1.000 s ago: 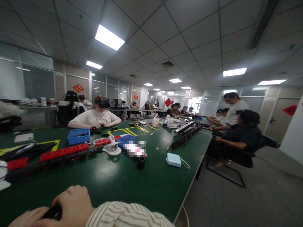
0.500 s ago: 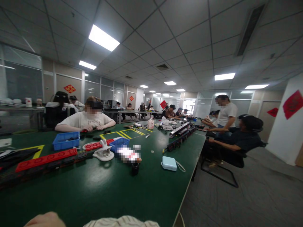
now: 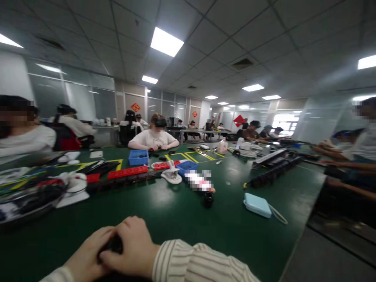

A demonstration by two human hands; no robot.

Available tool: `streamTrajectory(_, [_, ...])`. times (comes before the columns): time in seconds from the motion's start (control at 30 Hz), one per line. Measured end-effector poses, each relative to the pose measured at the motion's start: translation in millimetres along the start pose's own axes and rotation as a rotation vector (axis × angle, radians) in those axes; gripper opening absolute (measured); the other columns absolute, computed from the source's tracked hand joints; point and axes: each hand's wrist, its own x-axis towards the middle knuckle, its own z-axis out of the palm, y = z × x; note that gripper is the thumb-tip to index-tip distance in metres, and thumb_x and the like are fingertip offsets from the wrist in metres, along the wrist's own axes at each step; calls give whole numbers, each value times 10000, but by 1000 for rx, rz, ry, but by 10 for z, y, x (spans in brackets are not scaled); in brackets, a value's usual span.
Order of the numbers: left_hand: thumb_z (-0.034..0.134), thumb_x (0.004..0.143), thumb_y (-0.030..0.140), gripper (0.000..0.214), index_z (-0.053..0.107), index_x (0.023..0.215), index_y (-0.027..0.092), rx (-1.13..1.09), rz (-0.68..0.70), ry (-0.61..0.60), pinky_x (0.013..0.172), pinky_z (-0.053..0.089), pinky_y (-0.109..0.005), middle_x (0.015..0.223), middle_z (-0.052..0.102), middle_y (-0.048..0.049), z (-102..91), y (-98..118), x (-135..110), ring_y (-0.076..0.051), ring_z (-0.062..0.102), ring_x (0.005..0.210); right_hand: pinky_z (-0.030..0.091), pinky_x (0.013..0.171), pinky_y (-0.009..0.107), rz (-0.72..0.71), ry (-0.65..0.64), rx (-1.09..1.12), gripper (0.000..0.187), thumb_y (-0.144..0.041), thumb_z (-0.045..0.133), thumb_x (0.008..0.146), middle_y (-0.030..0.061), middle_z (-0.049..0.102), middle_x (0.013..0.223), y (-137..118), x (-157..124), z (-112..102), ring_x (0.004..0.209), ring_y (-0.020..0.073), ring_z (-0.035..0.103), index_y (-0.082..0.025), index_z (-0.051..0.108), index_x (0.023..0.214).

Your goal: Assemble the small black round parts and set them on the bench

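My two hands meet low at the near edge of the green table (image 3: 164, 219). My right hand (image 3: 132, 248), in a striped sleeve, lies curled over a small black object (image 3: 113, 244). My left hand (image 3: 86, 258) wraps the same black object from the left. Only a dark sliver of it shows between my fingers, so I cannot name it. A small black cap-like piece (image 3: 208, 199) stands on the table beyond my hands.
A pale blue case with a cord (image 3: 257, 205) lies to the right. Red and black power strips (image 3: 126, 174), blue bins (image 3: 138, 157) and a white stand (image 3: 172, 177) sit mid-table. Several other people work around the table. The table edge and grey floor lie to the right.
The camera swung left and dipped, bringing both my hands back into view at the bottom; half a second ago only a knuckle and sleeve showed. A person at the far left has come into view.
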Motion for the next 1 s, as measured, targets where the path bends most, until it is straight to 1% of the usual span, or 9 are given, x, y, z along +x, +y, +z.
streamTrajectory(0.07, [607,548,208,404,586,948,154,-51,-17,-50,899,454,-353,1032,579,-83,-58,57,33,-251,546,982,421,757,306,-45,17,59,251,-338,621,684,43,557,860,-18,-11,-32,832,185,505,-167,546,852])
streamTrajectory(0.13, [573,561,229,333,589,888,167,-85,-8,-76,903,448,-355,994,582,-70,-92,118,75,-241,542,966,402,783,282,-155,3,137,178,-198,587,664,32,564,860,-29,-22,-50,833,161,501,-171,551,836])
streamTrajectory(0.2, [565,576,243,282,588,848,173,-110,-9,-112,898,448,-350,970,581,-62,-108,161,96,-233,540,954,388,787,268,-253,-15,196,156,-130,553,639,19,570,824,-42,-35,-66,829,152,504,-173,552,788])
streamTrajectory(0.27, [570,577,244,315,582,881,165,-128,2,-133,927,426,-363,990,573,-67,-111,173,90,-237,531,974,381,790,270,-293,-22,235,162,-115,543,630,14,576,813,-60,-51,-87,832,154,507,-172,546,782])
streamTrajectory(0.37, [591,575,256,430,550,992,156,-125,6,-129,960,395,-396,1062,553,-86,-102,162,69,-249,513,1019,370,828,297,-232,1,277,235,-159,569,665,26,573,918,-78,-71,-118,883,167,491,-172,533,896])
streamTrajectory(0.5, [676,545,361,577,523,1067,170,-11,-8,-122,920,395,-450,1061,562,-94,-105,176,79,-282,507,1002,372,826,335,-17,34,272,281,-295,590,749,49,518,976,-75,-84,-131,914,187,454,-171,504,986])
streamTrajectory(0.67, [605,614,339,375,560,943,165,48,-60,-143,876,414,-443,951,581,-88,-150,207,109,-264,528,910,385,783,335,115,15,235,278,-355,615,743,40,492,916,-91,-81,-123,867,184,444,-172,496,915])
streamTrajectory(0.83, [587,586,261,356,566,927,160,-24,-52,-139,872,429,-398,967,575,-84,-188,208,114,-254,526,928,382,782,318,94,8,227,249,-280,633,706,31,488,892,-84,-53,-119,857,170,440,-170,496,883])
streamTrajectory(1.0, [567,591,223,329,591,917,181,-109,8,-175,891,427,-366,984,583,-59,-207,185,115,-238,521,960,365,802,298,-67,-3,272,173,-159,597,669,14,526,855,-47,-36,-131,853,159,460,-168,522,824])
